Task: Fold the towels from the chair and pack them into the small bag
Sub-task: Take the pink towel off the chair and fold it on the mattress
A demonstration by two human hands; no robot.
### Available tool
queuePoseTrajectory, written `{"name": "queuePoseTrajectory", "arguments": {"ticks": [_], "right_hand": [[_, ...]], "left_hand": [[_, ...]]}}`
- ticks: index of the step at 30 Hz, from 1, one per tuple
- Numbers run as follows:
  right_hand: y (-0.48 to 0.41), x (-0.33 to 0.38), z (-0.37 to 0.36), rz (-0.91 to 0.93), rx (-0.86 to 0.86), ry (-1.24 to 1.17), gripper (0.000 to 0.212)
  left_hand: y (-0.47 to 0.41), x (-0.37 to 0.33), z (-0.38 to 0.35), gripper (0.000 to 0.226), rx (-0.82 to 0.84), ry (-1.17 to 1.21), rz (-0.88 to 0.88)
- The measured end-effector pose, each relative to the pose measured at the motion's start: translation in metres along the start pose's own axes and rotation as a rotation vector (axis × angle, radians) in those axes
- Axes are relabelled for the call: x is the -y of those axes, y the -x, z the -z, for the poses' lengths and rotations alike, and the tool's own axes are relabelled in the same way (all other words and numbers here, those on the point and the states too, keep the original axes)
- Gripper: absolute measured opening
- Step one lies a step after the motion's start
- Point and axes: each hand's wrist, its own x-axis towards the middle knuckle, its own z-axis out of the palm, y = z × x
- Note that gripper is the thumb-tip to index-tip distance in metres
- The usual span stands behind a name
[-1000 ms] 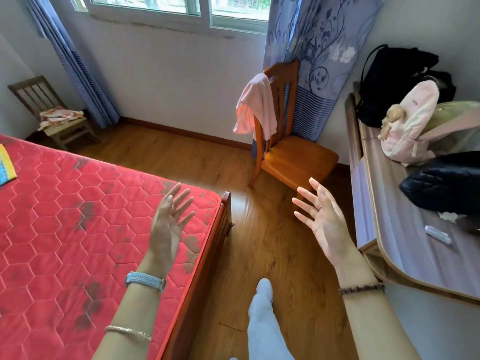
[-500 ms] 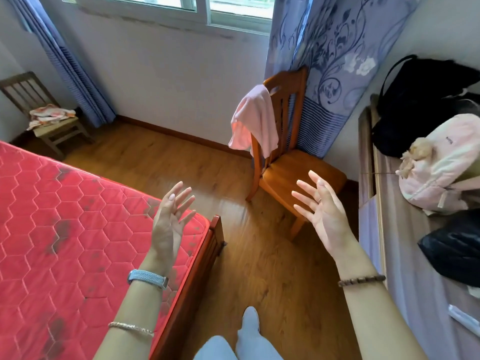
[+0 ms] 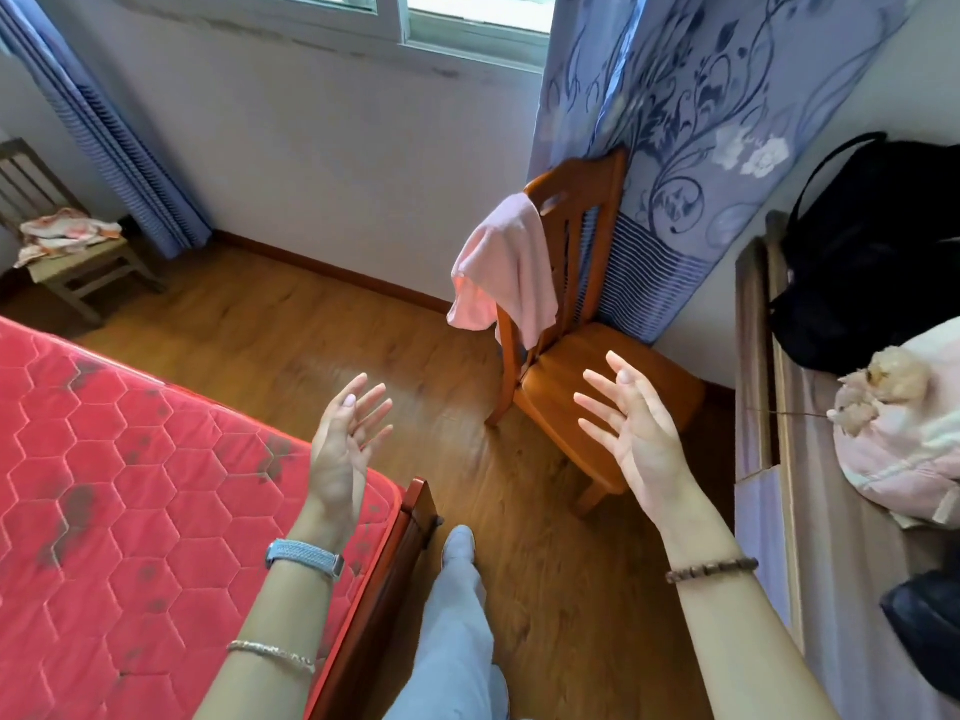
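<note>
A pink towel [image 3: 511,270] hangs over the backrest of an orange wooden chair [image 3: 597,387] by the blue curtain. My left hand [image 3: 345,449] is raised over the corner of the red mattress, palm up, fingers spread, holding nothing. My right hand [image 3: 636,433] is raised in front of the chair seat, fingers apart and empty, well below the towel. A small pink bag [image 3: 906,449] with a fluffy charm lies on the desk at the right. More patterned cloths [image 3: 65,233] lie on a second, pale chair [image 3: 78,275] at the far left.
The red quilted mattress [image 3: 130,511] fills the lower left, its wooden bed frame corner [image 3: 421,506] near my leg. A black bag [image 3: 872,252] and another dark bag [image 3: 930,631] rest on the desk [image 3: 831,563] at the right. Wooden floor lies between bed and chair.
The view has moved closer to the orange chair, which now looms larger. Both hands stay raised and empty, the right one now in front of the seat.
</note>
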Motion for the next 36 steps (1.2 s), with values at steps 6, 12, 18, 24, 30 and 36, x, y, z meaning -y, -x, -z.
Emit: {"name": "queuePoseTrajectory", "arguments": {"ticks": [6, 12, 18, 24, 30, 36], "right_hand": [[-0.083, 0.017, -0.014, -0.007, -0.002, -0.001, 0.039], [-0.168, 0.049, -0.043, 0.010, 0.002, 0.016, 0.041], [-0.223, 0.070, -0.051, 0.030, 0.013, 0.009, 0.046], [-0.271, 0.072, -0.036, 0.039, -0.022, 0.101, 0.054], [-0.318, 0.068, -0.023, -0.014, -0.010, 0.126, 0.054], [-0.377, 0.064, -0.019, -0.111, 0.095, 0.177, 0.057]], "left_hand": [[-0.083, -0.009, -0.026, 0.031, 0.002, -0.026, 0.019], [-0.170, -0.033, -0.057, 0.032, 0.011, -0.054, 0.035], [-0.231, -0.040, -0.087, 0.034, 0.020, -0.052, 0.135], [-0.268, -0.020, -0.116, 0.035, -0.003, -0.112, 0.302], [-0.291, 0.001, -0.147, 0.039, -0.049, -0.139, 0.418], [-0.314, 0.021, -0.170, 0.025, -0.120, -0.162, 0.544]]}}
